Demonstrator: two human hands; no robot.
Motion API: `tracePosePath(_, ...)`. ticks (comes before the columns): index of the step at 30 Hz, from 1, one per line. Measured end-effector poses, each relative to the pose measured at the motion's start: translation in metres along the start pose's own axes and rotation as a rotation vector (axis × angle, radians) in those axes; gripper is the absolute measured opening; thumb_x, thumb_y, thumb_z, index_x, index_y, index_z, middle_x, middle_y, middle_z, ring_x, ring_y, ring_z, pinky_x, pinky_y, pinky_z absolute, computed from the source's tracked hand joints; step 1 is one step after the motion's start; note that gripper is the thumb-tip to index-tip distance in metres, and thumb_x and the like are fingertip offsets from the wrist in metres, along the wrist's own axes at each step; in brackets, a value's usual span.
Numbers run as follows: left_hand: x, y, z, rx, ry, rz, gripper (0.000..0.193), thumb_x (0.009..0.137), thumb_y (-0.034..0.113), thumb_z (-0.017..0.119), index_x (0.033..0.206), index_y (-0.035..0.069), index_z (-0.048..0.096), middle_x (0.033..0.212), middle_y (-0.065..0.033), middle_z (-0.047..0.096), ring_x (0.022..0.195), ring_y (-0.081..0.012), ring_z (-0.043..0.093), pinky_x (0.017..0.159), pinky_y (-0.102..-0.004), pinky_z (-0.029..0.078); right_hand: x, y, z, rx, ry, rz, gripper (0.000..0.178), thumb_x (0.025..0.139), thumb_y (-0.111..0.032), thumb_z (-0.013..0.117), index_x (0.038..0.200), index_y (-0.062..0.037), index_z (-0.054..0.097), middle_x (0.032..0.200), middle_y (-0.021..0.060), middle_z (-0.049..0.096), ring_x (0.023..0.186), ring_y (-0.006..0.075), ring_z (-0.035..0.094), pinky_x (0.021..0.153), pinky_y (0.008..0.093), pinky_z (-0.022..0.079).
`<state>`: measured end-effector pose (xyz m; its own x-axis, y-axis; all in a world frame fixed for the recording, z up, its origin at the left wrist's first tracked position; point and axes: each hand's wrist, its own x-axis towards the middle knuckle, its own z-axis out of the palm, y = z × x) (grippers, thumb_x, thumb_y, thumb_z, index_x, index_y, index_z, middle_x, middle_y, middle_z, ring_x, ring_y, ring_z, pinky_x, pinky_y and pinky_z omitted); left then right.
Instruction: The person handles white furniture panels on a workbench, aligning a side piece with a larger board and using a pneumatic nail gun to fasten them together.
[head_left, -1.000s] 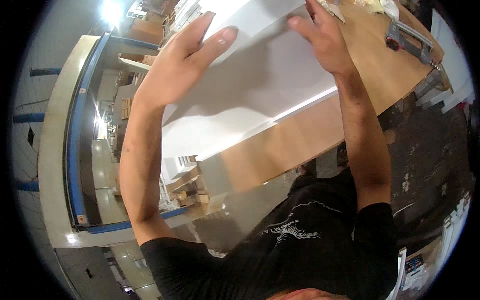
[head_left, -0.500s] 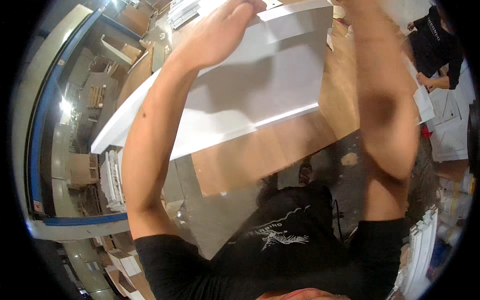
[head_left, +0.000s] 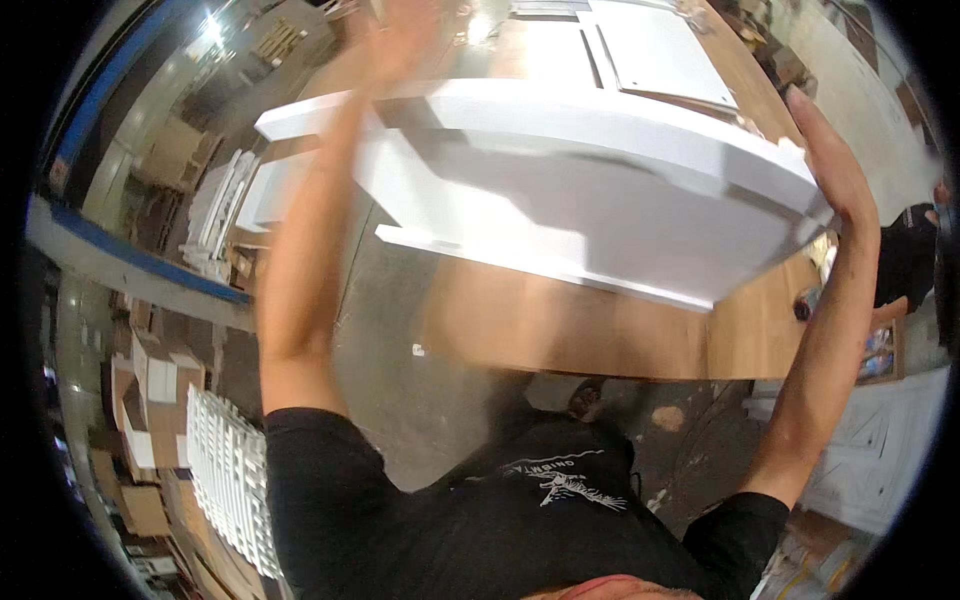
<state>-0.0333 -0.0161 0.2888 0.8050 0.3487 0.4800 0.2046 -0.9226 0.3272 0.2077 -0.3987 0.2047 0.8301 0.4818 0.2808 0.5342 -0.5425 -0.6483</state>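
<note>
A white furniture piece [head_left: 600, 220], a wide panel framed by raised edge boards, stands tilted on the brown cardboard-topped table [head_left: 600, 335] in front of me. My left hand [head_left: 400, 40] is raised beyond its far left edge, smeared by motion, so its fingers cannot be made out. Against the right end of the piece lies my right hand [head_left: 830, 150], its fingers stretched out along the corner. My left forearm crosses in front of the piece's left part.
Flat white panels [head_left: 660, 55] lie farther back on the table. To the left, a blue-edged frame [head_left: 140, 265] stands near stacked white strips [head_left: 215, 215] and cardboard boxes [head_left: 150, 390]. Another person [head_left: 905, 255] in dark clothes is at the far right.
The white piece has swung round, its right end now nearer to me. My left hand has moved left and blurred; my right hand has come down to the right end. The view has turned.
</note>
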Motion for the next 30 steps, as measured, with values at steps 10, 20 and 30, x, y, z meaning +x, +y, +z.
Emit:
tracePosePath(10, 0.016, -0.082, 0.065, -0.087, -0.243, -0.039, 0.088, 0.096, 0.076, 0.025, 0.152, 0.012, 0.044, 0.155, -0.0168, 0.044, 0.148, -0.0368, 0.035, 0.123, -0.0563, 0.016, -0.011, -0.122, -0.065, -0.488, 0.339, -0.243, 0.071, 0.102, -0.054, 0.044, 0.15, -0.0027, 0.044, 0.153, 0.0165, 0.047, 0.145, 0.0297, 0.038, 0.12, 0.0415, 0.025)
tracePosePath(20, 0.003, -0.087, 0.05, -0.076, -0.329, 0.023, 0.085, 0.096, 0.077, 0.025, 0.147, 0.014, 0.053, 0.145, -0.0158, 0.057, 0.138, -0.0352, 0.049, 0.116, -0.0467, 0.034, -0.019, -0.208, 0.09, -0.472, 0.109, 0.084, 0.069, 0.1, -0.055, 0.041, 0.153, -0.0092, 0.037, 0.157, 0.0157, 0.038, 0.146, 0.0347, 0.033, 0.122, 0.05, 0.02)
tracePosePath(30, -0.047, -0.141, 0.002, 0.066, -0.387, 0.422, 0.046, 0.091, 0.044, 0.066, 0.124, 0.013, 0.064, 0.107, -0.015, 0.072, 0.102, -0.0344, 0.068, 0.089, -0.0443, 0.052, -0.13, -0.021, 0.181, -0.281, 0.983, -0.123, 0.07, 0.101, -0.042, 0.052, 0.159, -0.0098, 0.029, 0.156, 0.0226, 0.039, 0.15, 0.0384, 0.025, 0.119, 0.0479, 0.023)
